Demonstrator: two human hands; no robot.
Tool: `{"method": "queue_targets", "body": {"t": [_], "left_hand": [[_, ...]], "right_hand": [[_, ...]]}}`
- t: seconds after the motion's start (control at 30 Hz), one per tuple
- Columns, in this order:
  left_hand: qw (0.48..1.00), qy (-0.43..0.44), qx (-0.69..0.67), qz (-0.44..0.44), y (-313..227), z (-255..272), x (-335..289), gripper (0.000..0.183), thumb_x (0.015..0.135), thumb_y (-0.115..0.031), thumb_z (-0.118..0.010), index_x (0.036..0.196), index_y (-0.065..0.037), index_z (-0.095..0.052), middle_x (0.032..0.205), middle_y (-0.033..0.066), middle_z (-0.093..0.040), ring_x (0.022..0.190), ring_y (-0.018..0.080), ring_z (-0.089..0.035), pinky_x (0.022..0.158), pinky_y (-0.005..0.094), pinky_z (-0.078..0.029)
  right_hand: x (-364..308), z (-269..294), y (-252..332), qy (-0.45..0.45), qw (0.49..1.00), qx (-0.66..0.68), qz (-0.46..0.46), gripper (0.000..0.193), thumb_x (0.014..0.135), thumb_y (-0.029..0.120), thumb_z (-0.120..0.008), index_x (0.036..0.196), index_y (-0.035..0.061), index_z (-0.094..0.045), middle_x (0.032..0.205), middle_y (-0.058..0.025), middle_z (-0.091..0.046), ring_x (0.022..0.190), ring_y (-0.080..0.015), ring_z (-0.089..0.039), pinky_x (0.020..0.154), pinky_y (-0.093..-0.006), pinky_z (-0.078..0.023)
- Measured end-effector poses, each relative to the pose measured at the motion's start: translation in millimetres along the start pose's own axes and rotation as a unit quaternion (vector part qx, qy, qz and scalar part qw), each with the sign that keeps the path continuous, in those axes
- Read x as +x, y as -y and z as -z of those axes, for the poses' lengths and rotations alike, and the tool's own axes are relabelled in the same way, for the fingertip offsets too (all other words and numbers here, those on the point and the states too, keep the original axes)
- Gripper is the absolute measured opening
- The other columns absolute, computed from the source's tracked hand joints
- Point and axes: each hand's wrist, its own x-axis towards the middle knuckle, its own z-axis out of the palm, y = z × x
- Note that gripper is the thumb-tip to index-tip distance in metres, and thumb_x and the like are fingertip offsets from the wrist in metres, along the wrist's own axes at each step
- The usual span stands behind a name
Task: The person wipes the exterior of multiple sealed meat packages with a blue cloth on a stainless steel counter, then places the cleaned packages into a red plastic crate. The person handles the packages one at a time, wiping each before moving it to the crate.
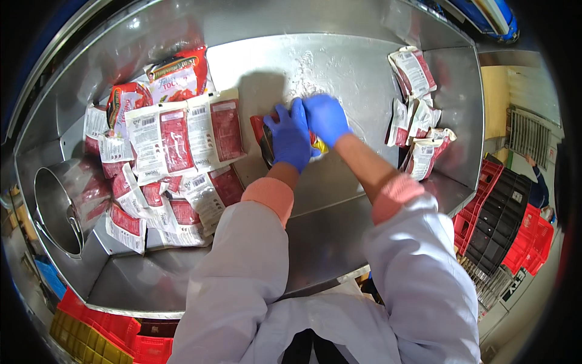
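Both my hands wear blue gloves and meet over a red, black and yellow plastic packet (260, 128) lying on the steel floor of the trough. My left hand (290, 141) lies across the packet, its fingers bent and gripping it, and covers much of its face. Beside it, my right hand (327, 118) is closed at the packet's upper right and slightly blurred. What its fingertips hold is hidden under the glove. A yellow corner of the packet shows below the right wrist.
Several white-and-maroon packets (160, 142) are heaped at the left, next to a steel cylindrical container (57, 209). A smaller pile of packets (413, 73) stands against the right wall. Steel walls (448, 91) enclose the trough. Red and black crates (497, 212) and a person (538, 188) are beyond, at right.
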Motion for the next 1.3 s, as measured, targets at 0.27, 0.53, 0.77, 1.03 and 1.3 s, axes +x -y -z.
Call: {"method": "queue_targets", "body": {"t": [0.27,0.53,0.77,1.03,1.3], "left_hand": [[0.997,-0.01,0.055,-0.057,7.7,1.9,-2.4,0.093,0.051,-0.042,-0.085,0.126,-0.015,-0.036,0.123,0.0042,-0.042,0.116,0.0302,-0.037,0.094,0.0559,-0.031],[0.992,-0.095,0.022,-0.075,8.6,-10.3,1.7,0.086,0.052,-0.042,-0.083,0.121,-0.015,-0.039,0.115,0.0089,-0.043,0.112,0.0304,-0.037,0.094,0.053,-0.03],[0.996,-0.067,-0.044,-0.025,22.8,-18.0,5.2,0.084,0.053,-0.041,-0.084,0.119,-0.014,-0.04,0.115,0.0025,-0.045,0.113,0.0308,-0.038,0.092,0.0535,-0.03],[0.995,-0.061,-0.037,-0.063,20.8,-14.9,-1.9,0.088,0.052,-0.041,-0.085,0.124,-0.014,-0.042,0.117,0.0024,-0.045,0.115,0.0306,-0.037,0.092,0.0545,-0.03],[0.996,-0.057,0.001,-0.069,11.5,-7.6,-6.4,0.089,0.048,-0.042,-0.087,0.121,-0.017,-0.042,0.116,0.0022,-0.045,0.112,0.0295,-0.038,0.091,0.0525,-0.031]], "right_hand": [[-3.4,2.9,4.4,0.005,0.999,0.022,0.029,0.008,0.073,0.014,-0.061,0.074,0.006,-0.062,0.071,-0.0173,-0.059,0.07,-0.0369,-0.058,0.063,-0.0452,-0.048],[6.2,0.6,0.5,-0.057,0.997,0.039,0.023,0.006,0.071,0.013,-0.062,0.072,0.0067,-0.063,0.066,-0.0167,-0.058,0.065,-0.0375,-0.057,0.061,-0.0472,-0.047],[-35.3,2.4,14.0,0.003,0.999,0.018,0.051,0.008,0.071,0.014,-0.06,0.073,0.0081,-0.064,0.075,-0.0161,-0.064,0.072,-0.035,-0.062,0.065,-0.0457,-0.05],[-35.9,-0.4,18.9,-0.032,0.999,-0.027,0.031,0.008,0.072,0.014,-0.059,0.072,0.0088,-0.064,0.072,-0.0153,-0.063,0.07,-0.0347,-0.062,0.062,-0.0445,-0.051],[27.7,22.2,-3.5,-0.005,1.0,0.007,-0.026,0.01,0.073,0.012,-0.06,0.081,0.0082,-0.064,0.081,-0.0168,-0.064,0.08,-0.0344,-0.063,0.07,-0.0448,-0.051]]}}
